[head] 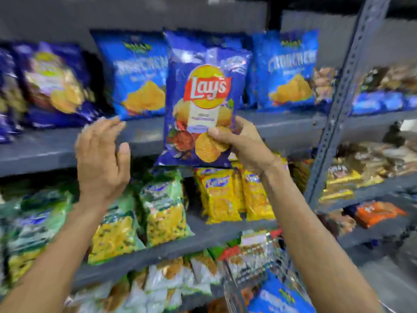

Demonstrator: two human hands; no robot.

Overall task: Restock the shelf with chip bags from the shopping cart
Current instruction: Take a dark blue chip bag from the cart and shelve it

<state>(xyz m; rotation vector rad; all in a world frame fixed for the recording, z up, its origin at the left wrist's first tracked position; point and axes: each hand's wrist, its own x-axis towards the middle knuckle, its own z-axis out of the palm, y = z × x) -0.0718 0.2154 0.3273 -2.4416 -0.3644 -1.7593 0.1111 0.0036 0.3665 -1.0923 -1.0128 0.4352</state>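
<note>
My right hand (239, 141) grips the lower right corner of a blue Lay's chip bag (203, 105) and holds it upright in front of the upper grey shelf (45, 152). My left hand (102, 159) is raised to the left of the bag, palm forward, fingers spread, apart from the bag and holding nothing. At the bottom right the wire shopping cart (259, 263) shows, with a blue chip bag (277, 297) and other packets inside.
Blue chip bags (140, 75) (288, 68) stand on the upper shelf behind the held bag, and darker blue ones (54, 84) at the left. Green bags (164, 211) and yellow bags (221, 195) fill the shelf below. A perforated grey upright (338, 105) divides off the right-hand shelving.
</note>
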